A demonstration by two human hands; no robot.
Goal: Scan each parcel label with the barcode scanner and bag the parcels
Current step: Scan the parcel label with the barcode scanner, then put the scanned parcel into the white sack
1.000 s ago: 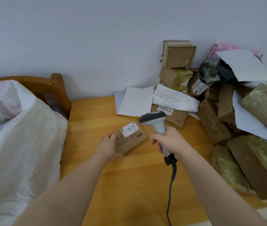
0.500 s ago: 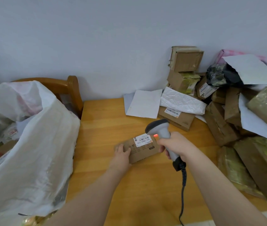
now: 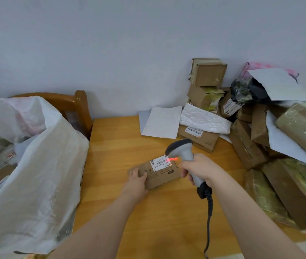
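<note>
Two bare hands work over a wooden table [image 3: 114,146]: the left hand [image 3: 136,181] grips the left end of a small brown cardboard parcel [image 3: 164,176] lying flat mid-table, while the right hand [image 3: 200,168] is wrapped round the handle of a grey barcode scanner [image 3: 183,148] just beside the parcel's right end. Red light from the scanner's head falls on the right edge of the parcel's white label [image 3: 159,162]. A large white sack [image 3: 36,165] stands open at the left, and a heap of other parcels [image 3: 256,146] lies at the right against the wall.

Grey scanner [image 3: 183,153] beams red onto parcel label [image 3: 160,162]
</note>
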